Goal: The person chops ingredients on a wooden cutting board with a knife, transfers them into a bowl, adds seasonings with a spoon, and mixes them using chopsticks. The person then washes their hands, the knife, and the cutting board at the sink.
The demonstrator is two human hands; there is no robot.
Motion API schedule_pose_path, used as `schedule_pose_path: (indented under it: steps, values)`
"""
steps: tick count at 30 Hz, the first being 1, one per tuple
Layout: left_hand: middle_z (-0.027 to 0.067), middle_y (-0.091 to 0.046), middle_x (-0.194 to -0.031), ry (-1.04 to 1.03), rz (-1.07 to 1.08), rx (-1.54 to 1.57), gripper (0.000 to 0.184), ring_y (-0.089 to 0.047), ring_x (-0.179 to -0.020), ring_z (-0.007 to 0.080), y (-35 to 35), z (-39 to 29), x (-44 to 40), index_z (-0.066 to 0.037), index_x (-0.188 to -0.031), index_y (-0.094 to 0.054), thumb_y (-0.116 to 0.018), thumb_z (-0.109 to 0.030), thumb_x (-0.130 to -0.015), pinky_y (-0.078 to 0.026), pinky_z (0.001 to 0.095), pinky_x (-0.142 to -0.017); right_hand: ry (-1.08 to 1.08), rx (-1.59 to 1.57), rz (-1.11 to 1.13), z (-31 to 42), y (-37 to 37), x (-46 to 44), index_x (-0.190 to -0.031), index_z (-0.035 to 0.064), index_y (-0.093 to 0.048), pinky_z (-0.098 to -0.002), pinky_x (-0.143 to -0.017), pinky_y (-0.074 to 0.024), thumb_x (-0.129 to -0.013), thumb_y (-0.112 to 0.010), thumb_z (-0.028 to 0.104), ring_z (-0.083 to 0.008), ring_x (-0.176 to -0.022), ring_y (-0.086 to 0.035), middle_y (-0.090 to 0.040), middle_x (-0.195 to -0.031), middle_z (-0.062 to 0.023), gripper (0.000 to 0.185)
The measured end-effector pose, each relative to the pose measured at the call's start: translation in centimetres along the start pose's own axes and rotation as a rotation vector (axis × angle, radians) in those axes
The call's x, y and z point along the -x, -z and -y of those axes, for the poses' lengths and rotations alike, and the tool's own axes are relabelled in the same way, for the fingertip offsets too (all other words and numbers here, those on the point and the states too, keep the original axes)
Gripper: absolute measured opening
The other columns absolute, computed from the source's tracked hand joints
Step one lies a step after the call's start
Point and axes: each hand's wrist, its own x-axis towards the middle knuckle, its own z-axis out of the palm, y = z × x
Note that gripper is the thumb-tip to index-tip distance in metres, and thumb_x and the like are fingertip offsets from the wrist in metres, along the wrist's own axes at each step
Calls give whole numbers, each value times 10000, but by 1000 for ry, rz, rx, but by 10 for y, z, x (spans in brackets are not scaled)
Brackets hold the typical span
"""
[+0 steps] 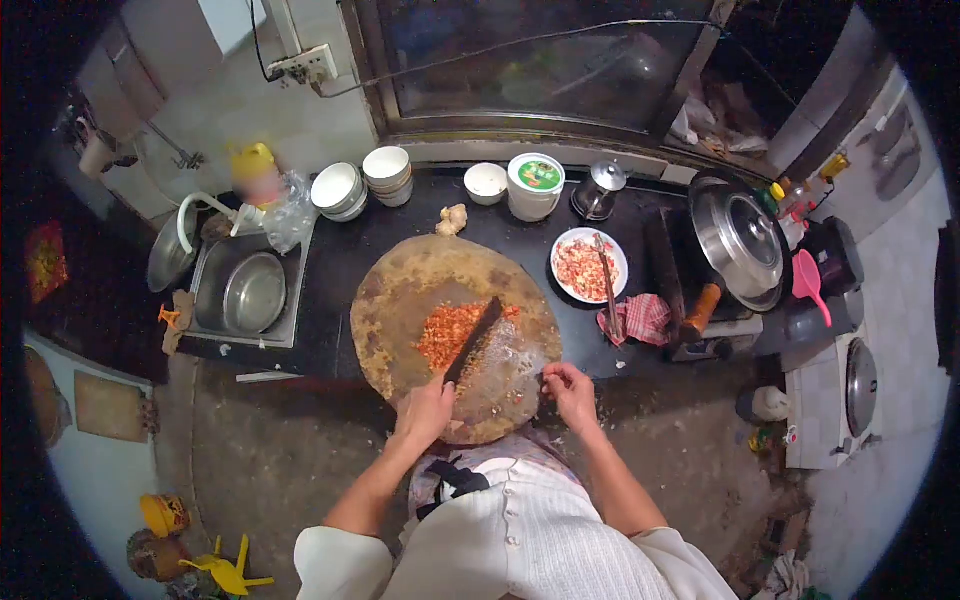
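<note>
My left hand (426, 408) is wrapped round the handle of a dark cleaver (474, 340), whose blade stands over a round wooden chopping board (390, 290). Finely chopped red food (445, 332) lies in a heap on the board, left of the blade. At the board's right edge is my right hand (570, 390), its fingers curled and pressed together; what they hold, if anything, is too small to name. Behind and right of the board, a white bowl (580, 264) holds more chopped red and pale food, with chopsticks (606, 270) lying across it.
A sink (212, 290) with a metal basin is at left. White bowls (338, 187), a ginger root (452, 220), a lidded tub (535, 186) and a metal pot (604, 190) stand behind the board. Right are a checked cloth (642, 318) and a large pot (738, 240) on a stove.
</note>
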Motion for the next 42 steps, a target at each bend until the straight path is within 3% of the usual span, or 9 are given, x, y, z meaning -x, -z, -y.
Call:
schedule_pose_path:
  steps: [5,8,14,22,27,33,37,40,42]
  values:
    - [262,-636,-739,5,-153,-111,261,-625,-740,465,21,-2,10,-34,-1058,-511,-469,-268,-951,-474,572,-686,-3,18,22,-8,-11,1,-1039,30,-633,-235,-637,-496,-933,-551,69,-89,-731,-614,-631,-868,-2,139]
    - [260,-639,-809,23,-37,-180,234,-625,-774,456,9,18,0,-21,-1020,-502,-455,-238,-945,-478,560,-681,1,50,45,-12,-19,-6,-1031,28,-648,-254,-668,-502,-921,-567,86,-103,-750,-623,-650,-862,-21,149]
    - [247,-646,-790,-31,-111,-151,218,-629,-756,456,8,7,3,-18,-988,-490,-450,-228,-945,-482,559,-678,39,106,50,-5,-29,-9,-1001,29,-680,-290,-739,-506,-899,-600,147,-139,-803,-638,-691,-867,-75,175]
    - [259,-646,-795,-37,-29,-167,187,-633,-737,459,11,-6,9,-27,-945,-485,-449,-210,-941,-482,564,-666,59,144,73,-8,-34,-14,-1012,34,-684,-307,-761,-510,-896,-583,150,-181,-838,-661,-702,-915,-112,193]
    - [263,-641,-760,-57,-74,-156,183,-637,-748,455,19,-9,7,-31,-952,-482,-447,-210,-941,-483,562,-669,26,107,83,-8,-29,-11,-1025,43,-678,-306,-769,-511,-897,-593,147,-174,-846,-660,-704,-931,-101,186]
    - [258,-644,-776,-42,23,-200,193,-639,-764,447,23,-2,-2,-26,-959,-486,-462,-215,-936,-486,557,-676,13,127,100,-5,-30,-12,-1030,48,-677,-302,-780,-509,-902,-590,136,-160,-860,-655,-706,-942,-79,178]
    - [248,-642,-734,-36,-155,-153,238,-637,-736,443,18,7,0,-19,-1005,-525,-479,-244,-941,-490,546,-659,-9,143,103,0,-29,-12,-1026,51,-679,-301,-763,-509,-904,-593,135,-159,-840,-650,-704,-928,-75,172]
    - [245,-645,-745,-19,-126,-186,223,-639,-744,442,15,11,-8,-25,-992,-517,-471,-238,-942,-491,549,-665,147,172,135,-10,-31,-16,-1050,28,-636,-249,-649,-492,-933,-549,83,-96,-724,-599,-642,-881,-18,155]
    - [242,-650,-778,-6,-78,-187,193,-642,-762,439,22,0,-1,-32,-972,-498,-466,-220,-941,-485,558,-664,34,113,118,-2,-30,-10,-1019,38,-664,-285,-727,-502,-918,-575,120,-145,-792,-633,-682,-911,-56,157]
